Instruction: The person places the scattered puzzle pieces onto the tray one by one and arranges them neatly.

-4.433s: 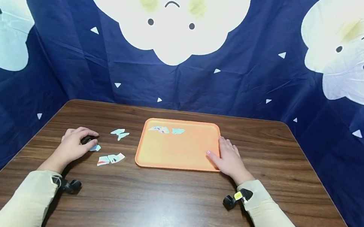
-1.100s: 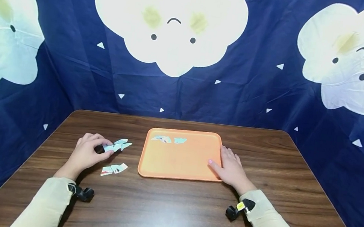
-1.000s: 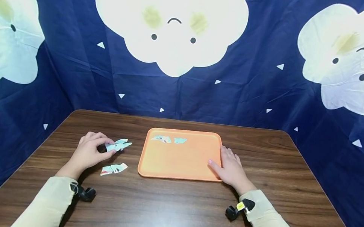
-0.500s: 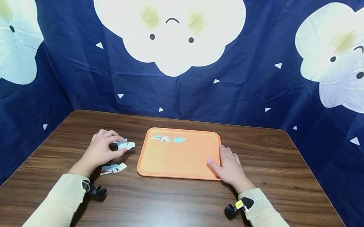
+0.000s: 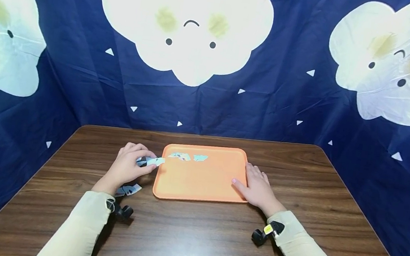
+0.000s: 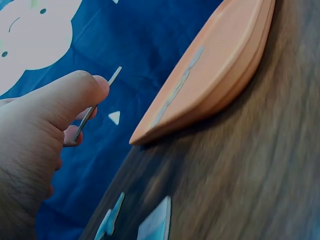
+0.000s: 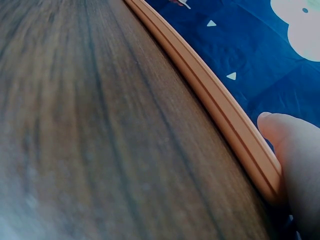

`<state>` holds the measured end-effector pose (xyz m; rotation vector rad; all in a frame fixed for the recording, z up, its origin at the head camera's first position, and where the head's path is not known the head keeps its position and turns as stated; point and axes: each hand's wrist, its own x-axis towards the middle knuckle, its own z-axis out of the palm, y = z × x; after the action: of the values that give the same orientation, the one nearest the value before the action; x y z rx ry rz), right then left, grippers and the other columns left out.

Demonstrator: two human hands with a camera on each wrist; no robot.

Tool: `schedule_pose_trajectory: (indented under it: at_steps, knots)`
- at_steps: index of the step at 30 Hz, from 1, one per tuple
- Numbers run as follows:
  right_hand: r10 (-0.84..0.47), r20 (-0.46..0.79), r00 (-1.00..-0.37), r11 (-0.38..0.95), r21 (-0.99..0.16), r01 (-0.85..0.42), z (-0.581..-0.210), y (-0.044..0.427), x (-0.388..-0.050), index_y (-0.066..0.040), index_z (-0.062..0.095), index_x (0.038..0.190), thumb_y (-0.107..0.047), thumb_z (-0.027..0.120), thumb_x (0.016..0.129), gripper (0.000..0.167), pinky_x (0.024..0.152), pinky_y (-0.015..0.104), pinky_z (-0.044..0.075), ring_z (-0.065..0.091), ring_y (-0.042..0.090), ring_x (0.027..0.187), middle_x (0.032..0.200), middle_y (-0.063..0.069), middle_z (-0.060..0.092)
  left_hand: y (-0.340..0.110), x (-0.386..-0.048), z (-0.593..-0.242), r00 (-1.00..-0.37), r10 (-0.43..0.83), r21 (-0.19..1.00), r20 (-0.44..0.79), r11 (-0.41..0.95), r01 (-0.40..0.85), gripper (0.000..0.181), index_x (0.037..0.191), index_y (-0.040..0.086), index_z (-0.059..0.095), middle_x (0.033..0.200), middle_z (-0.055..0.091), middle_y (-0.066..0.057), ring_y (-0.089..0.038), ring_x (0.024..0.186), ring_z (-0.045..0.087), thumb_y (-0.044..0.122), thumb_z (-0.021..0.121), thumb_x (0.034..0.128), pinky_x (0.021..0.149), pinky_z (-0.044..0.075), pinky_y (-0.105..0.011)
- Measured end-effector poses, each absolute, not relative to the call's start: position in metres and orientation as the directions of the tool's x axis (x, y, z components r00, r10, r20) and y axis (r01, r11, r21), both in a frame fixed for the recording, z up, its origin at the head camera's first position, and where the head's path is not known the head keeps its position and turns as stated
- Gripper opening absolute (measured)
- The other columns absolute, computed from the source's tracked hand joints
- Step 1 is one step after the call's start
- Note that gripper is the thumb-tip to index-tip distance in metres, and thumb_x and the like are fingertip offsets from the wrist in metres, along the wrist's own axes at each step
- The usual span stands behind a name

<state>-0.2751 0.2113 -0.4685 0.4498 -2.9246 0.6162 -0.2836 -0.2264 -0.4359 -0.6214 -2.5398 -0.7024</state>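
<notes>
In the head view my left hand (image 5: 126, 165) pinches a light-blue puzzle piece (image 5: 156, 161) between thumb and fingers, just above the left rim of an orange tray (image 5: 198, 182). The left wrist view catches that piece edge-on as a thin strip (image 6: 115, 76), raised clear of the table. My right hand (image 5: 260, 190) rests on the tray's right edge, fingers along the outside and thumb (image 7: 272, 125) over the rim. Near the tray's back left lie puzzle pieces, a patterned group (image 5: 180, 156) and a plain blue one (image 5: 200, 158).
Loose puzzle pieces (image 5: 130, 189) lie on the wooden table (image 5: 191, 237) by my left wrist, partly covered by it. More pieces (image 5: 141, 162) show behind my left fingers. A blue cloth (image 5: 200, 106) with white clouds surrounds the table's back and sides.
My left hand first reached a piece at the far left, then took it up and carried it right to the tray's left rim. My right hand has stayed on the tray.
</notes>
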Motion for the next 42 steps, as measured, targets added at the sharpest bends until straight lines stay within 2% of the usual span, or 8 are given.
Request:
schedule_pose_trajectory:
  at_steps: [8,17,28,33,37,42]
  knots:
    - [-0.267,0.163,-0.95,0.871,-0.381,-0.31,-0.469,0.211,-0.273,0.009,0.026,0.154,-0.057,0.051,0.098,0.091,0.117,0.063,0.017,0.025,0.045,0.148,0.159,0.027,0.032,-0.201,-0.289,-0.432,-0.805,0.334,0.37,0.491,0.757,0.539,0.026,0.099,0.019,0.077,0.098,0.066,0.003,-0.024,0.099,0.049,0.03,0.086,0.0778,0.089,0.033,-0.048]
    - [-0.267,0.172,-0.948,0.867,-0.387,-0.314,-0.465,0.212,-0.272,0.009,0.027,0.154,-0.054,0.054,0.097,0.09,0.117,0.063,0.017,0.025,0.046,0.148,0.159,0.027,0.032,-0.175,-0.299,-0.426,-0.799,0.378,0.341,0.468,0.757,0.558,0.029,0.101,0.018,0.077,0.101,0.066,0.002,-0.025,0.102,0.049,0.034,0.085,0.079,0.093,0.035,-0.049]
    - [-0.267,0.152,-0.952,0.864,-0.399,-0.306,-0.465,0.212,-0.273,0.008,0.026,0.155,-0.058,0.053,0.097,0.092,0.117,0.065,0.01,0.019,0.048,0.149,0.16,0.027,0.03,-0.158,-0.309,-0.426,-0.802,0.385,0.375,0.458,0.734,0.566,0.026,0.101,0.022,0.077,0.104,0.065,0.004,-0.023,0.101,0.049,0.036,0.084,0.0801,0.091,0.034,-0.048]
    - [-0.251,0.108,-0.962,0.885,-0.377,-0.273,-0.466,0.213,-0.275,0.002,0.021,0.159,-0.067,0.049,0.095,0.098,0.116,0.067,0.005,0.013,0.052,0.149,0.162,0.026,0.024,-0.153,-0.312,-0.426,-0.824,0.383,0.399,0.419,0.737,0.545,0.026,0.102,0.024,0.076,0.106,0.064,0.005,-0.023,0.103,0.047,0.035,0.085,0.0806,0.092,0.033,-0.048]
    - [-0.234,0.056,-0.971,0.903,-0.358,-0.238,-0.465,0.215,-0.275,-0.006,0.015,0.162,-0.077,0.047,0.09,0.106,0.114,0.07,-0.001,0.005,0.055,0.149,0.165,0.025,0.016,-0.149,-0.315,-0.426,-0.821,0.387,0.386,0.419,0.743,0.547,0.025,0.102,0.024,0.076,0.104,0.064,0.005,-0.023,0.102,0.047,0.035,0.084,0.0812,0.092,0.033,-0.048]
    - [-0.245,0.017,-0.969,0.908,-0.347,-0.235,-0.463,0.217,-0.275,-0.006,0.01,0.162,-0.085,0.05,0.081,0.12,0.112,0.073,-0.004,0.0,0.056,0.148,0.165,0.025,0.012,-0.144,-0.318,-0.425,-0.813,0.398,0.368,0.426,0.745,0.557,0.024,0.1,0.024,0.076,0.101,0.064,0.004,-0.023,0.1,0.048,0.036,0.083,0.0817,0.092,0.034,-0.047]
